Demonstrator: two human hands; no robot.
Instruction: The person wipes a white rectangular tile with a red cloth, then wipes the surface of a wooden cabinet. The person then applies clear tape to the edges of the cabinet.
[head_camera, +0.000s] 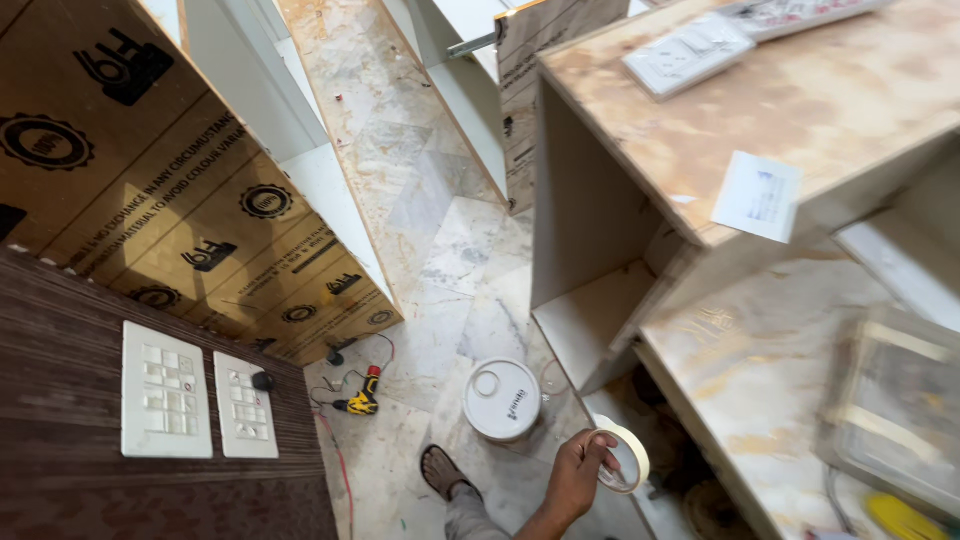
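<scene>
Hand: one hand in view at bottom centre, fingers curled closed around a pale cream roll of masking tape; which hand it is I can't tell for sure, looks like the right.
Other hand: not in view.
Tape position: roll held upright in the air, low in frame, beside the edge of the marble-patterned lower shelf, above the floor.
Foot: sandalled foot on the floor just left of the hand.
Bucket: white round plastic bucket with lid on the floor, just beyond the hand.
Drill: yellow and black cordless drill lying on the floor left of the bucket, red cable trailing by it.
Left wall: dark brown wood-grain panel carrying two white switch plates.
Boards: brown printed cardboard-wrapped boards leaning behind the panel.
Right: plywood cabinet top with a white switch plate lying on it, blurred.
Floor: grey-white marble tile floor running away between the boards and the cabinet.
</scene>
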